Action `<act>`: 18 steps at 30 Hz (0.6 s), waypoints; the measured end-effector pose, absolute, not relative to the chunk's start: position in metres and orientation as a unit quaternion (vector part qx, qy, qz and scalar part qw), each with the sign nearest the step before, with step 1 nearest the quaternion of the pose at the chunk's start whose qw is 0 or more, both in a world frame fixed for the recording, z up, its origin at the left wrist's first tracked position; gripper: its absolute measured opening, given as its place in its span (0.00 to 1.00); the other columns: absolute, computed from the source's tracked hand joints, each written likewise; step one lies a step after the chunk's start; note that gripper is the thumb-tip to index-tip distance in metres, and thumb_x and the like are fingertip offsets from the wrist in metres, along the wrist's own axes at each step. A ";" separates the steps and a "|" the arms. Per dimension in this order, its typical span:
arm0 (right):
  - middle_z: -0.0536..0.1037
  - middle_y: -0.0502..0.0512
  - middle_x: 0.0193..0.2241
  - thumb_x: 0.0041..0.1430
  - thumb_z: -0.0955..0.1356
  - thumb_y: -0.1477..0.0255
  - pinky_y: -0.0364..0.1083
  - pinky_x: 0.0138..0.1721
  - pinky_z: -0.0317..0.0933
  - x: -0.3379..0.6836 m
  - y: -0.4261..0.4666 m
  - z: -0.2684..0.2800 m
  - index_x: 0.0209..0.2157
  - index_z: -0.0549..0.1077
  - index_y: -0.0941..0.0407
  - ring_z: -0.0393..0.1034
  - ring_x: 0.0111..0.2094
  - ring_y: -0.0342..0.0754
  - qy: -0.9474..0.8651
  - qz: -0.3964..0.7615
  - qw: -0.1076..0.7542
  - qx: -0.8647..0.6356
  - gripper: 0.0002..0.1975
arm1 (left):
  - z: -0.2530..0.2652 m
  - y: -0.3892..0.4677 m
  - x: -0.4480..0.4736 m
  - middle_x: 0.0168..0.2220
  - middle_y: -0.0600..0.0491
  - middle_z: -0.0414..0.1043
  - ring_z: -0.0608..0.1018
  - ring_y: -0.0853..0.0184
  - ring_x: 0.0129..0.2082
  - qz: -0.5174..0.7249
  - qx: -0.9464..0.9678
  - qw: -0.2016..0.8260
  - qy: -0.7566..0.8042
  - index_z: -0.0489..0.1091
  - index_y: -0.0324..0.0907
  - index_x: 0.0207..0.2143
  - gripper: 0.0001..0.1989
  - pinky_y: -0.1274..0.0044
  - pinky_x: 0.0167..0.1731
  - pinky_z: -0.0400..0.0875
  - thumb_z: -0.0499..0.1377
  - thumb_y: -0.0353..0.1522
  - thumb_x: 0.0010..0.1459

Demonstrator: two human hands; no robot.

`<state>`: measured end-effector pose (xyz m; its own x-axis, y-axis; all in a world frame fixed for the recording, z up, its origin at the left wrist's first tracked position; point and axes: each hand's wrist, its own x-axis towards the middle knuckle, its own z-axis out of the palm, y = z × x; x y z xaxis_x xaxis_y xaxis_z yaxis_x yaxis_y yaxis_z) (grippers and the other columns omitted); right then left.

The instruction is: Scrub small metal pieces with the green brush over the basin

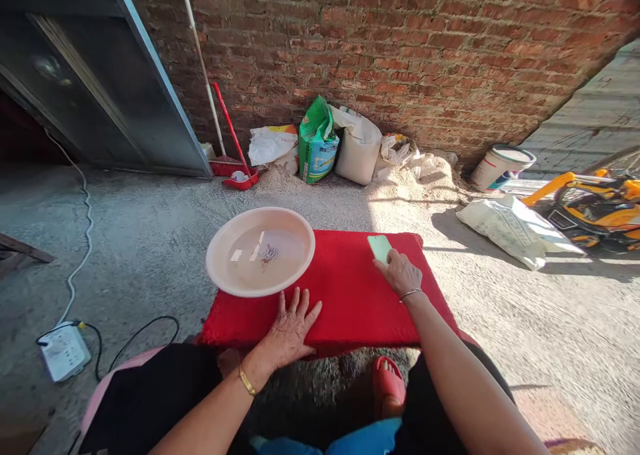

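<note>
My left hand [293, 325] lies with its fingers spread on the near edge of the red-covered table [345, 295], its fingertips close to the basin's front rim. A pale pink basin [220, 275] of water stands at the table's left side and overhangs its edge. Beneath the water there is a dark, patterned patch, too blurred to name. At the right side of the table, my right hand [401, 273] grips the near end of a flat, pale green phone [379, 247] with fingers and thumb. The phone's far end points away from me.
Sacks [357, 148] and a red dustpan [241, 180] are along the brick wall. A bucket [503, 168], a sack on the ground [517, 228] and a yellow bike frame [595, 205] are at right. A power strip [65, 351] with cables lies at left.
</note>
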<state>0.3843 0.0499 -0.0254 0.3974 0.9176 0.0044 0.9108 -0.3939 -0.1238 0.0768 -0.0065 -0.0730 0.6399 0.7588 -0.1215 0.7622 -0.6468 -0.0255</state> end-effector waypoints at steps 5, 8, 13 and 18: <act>0.70 0.56 0.38 0.59 0.60 0.51 0.48 0.36 0.61 0.361 0.046 -0.033 0.43 0.65 0.53 0.70 0.38 0.51 -0.605 0.030 0.057 -0.794 0.21 | -0.072 -0.006 0.076 0.66 0.37 0.41 0.41 0.41 0.64 -0.061 0.905 0.021 0.421 0.46 0.48 0.64 0.49 0.45 0.56 0.35 0.64 0.48 0.43; 0.70 0.59 0.40 0.59 0.59 0.51 0.51 0.38 0.61 0.377 0.048 -0.030 0.45 0.65 0.54 0.69 0.40 0.54 -0.543 0.048 0.042 -0.838 0.23 | -0.071 -0.006 0.076 0.66 0.36 0.40 0.41 0.41 0.64 -0.062 0.905 0.025 0.421 0.45 0.48 0.64 0.49 0.45 0.56 0.35 0.64 0.48 0.43; 0.70 0.61 0.41 0.59 0.58 0.48 0.54 0.41 0.61 0.409 0.048 -0.022 0.45 0.64 0.54 0.69 0.43 0.57 -0.447 0.071 0.052 -0.890 0.26 | -0.069 -0.007 0.077 0.65 0.36 0.40 0.41 0.41 0.64 -0.060 0.904 0.037 0.421 0.46 0.48 0.64 0.49 0.45 0.56 0.34 0.65 0.47 0.42; 0.71 0.59 0.40 0.59 0.59 0.49 0.52 0.40 0.62 0.403 0.042 -0.027 0.45 0.64 0.54 0.70 0.42 0.56 -0.509 0.064 0.061 -0.856 0.24 | -0.068 -0.007 0.077 0.66 0.37 0.40 0.41 0.41 0.64 -0.053 0.905 0.034 0.420 0.46 0.48 0.64 0.49 0.45 0.56 0.34 0.65 0.47 0.42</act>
<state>0.4032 0.0420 -0.0266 0.4739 0.8793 -0.0465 0.8637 -0.4745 -0.1701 0.0768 -0.0067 -0.0680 0.6414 0.7572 -0.1238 0.7643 -0.6446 0.0170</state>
